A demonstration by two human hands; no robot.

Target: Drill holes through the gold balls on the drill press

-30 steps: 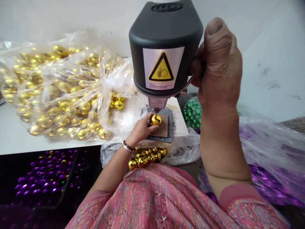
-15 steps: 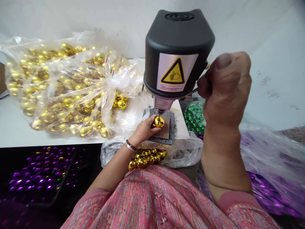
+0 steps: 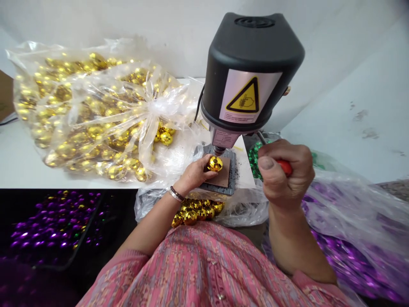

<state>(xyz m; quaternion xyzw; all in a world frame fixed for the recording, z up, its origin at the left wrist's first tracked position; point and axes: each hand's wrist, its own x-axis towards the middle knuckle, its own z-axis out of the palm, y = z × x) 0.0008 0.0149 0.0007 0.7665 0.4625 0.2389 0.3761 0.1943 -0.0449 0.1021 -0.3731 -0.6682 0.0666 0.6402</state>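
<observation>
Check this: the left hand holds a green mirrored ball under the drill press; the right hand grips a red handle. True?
No: the head view shows a gold ball, not green, in the left hand under the drill press; the right hand grips the red handle.

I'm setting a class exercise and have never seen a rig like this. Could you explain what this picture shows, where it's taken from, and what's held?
This view comes from a camera worn on the person's head, looking down. The black machine looks like a small bench drill. The left hand holds a gold mirrored ball on a brown pad beneath its spindle. The right hand grips a red-handled lever. A clear bag of gold balls lies on the white table; loose gold balls sit nearer the person.
</observation>
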